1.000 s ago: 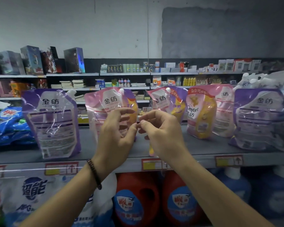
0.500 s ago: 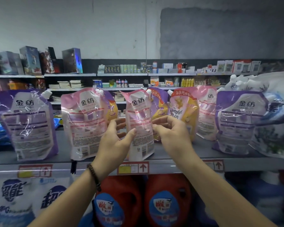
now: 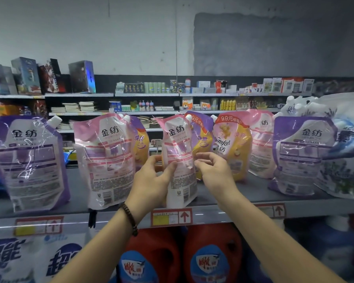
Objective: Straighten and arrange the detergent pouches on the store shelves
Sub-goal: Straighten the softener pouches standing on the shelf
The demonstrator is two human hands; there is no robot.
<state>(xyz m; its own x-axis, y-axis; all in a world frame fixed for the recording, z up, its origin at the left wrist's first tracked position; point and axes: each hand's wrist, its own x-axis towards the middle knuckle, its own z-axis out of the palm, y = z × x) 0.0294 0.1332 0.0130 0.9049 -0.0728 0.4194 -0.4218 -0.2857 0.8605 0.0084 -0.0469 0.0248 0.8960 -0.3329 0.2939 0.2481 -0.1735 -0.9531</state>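
Grey store shelf, approx half done: purple pouch & wide pink pouch at left standing face-out, right-end pile leaning. Left hand gripping middle pink pouch upright at shelf front, thumb on its face. Right hand fingers curled at its right edge, poss. pinching, unclear.

The left hand grips a pink pouch upright on the shelf, thumb on its front. The right hand sits at its right edge, fingers curled.
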